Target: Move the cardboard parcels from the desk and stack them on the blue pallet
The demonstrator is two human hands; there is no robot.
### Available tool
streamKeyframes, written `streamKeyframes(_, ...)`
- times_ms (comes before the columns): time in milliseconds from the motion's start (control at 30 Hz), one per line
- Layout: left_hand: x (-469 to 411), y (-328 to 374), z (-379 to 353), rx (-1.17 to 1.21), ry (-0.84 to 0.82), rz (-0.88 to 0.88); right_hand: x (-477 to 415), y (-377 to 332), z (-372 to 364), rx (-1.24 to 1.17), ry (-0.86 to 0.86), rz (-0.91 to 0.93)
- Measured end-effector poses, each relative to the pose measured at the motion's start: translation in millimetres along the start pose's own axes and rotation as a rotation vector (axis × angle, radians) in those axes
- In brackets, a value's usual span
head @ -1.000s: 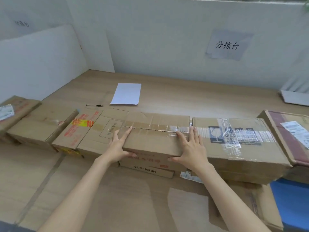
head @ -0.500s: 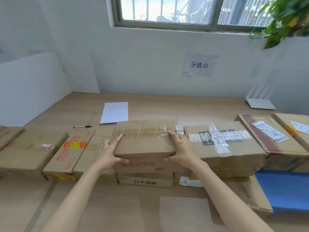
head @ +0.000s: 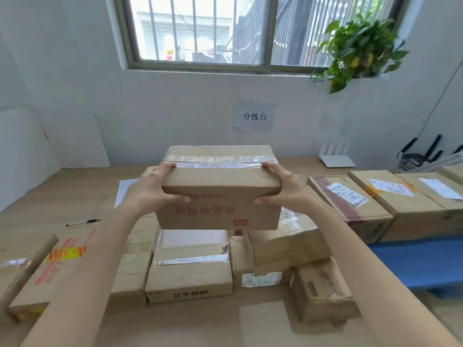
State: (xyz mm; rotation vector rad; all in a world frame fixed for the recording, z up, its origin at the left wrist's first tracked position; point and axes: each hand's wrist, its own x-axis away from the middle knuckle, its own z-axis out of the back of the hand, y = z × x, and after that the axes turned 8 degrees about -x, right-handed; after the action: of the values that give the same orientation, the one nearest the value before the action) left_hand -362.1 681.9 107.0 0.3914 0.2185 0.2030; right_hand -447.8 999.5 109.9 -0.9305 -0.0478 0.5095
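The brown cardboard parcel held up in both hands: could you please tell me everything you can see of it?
The brown cardboard parcel is a closed rectangular box, held roughly level in the air above a flatter taped carton. Shiny clear tape seals its creased top seam. Its near face bears upside-down red characters and a small red square mark. The left hand and right hand grip its ends, thumbs on the near face.

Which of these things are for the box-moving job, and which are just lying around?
For the job: held parcel, other parcels, blue pallet.
Just lying about: pen, sheet of paper, plant, wall sign.
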Motion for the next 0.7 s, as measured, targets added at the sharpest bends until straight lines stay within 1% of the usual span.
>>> streamKeyframes(200,-6.6,92.5,-13.5,0.025,0.036,-0.136,43.3,27.3,92.8,-0.064,0.091,-0.046)
streamKeyframes(400,6.0,207.3,-53.1,0.042,0.032,-0.242,101.2,80.2,195.8,-0.002,0.159,-0.088)
streamKeyframes(567,26.2,304.3,-95.7,0.054,0.039,-0.281,152.1,133.2,278.9,0.041,0.169,-0.118)
streamKeyframes(700,46.1,372.9,-138.3,0.084,0.01,-0.269,188.3,181.3,338.2,0.009,0.139,-0.162)
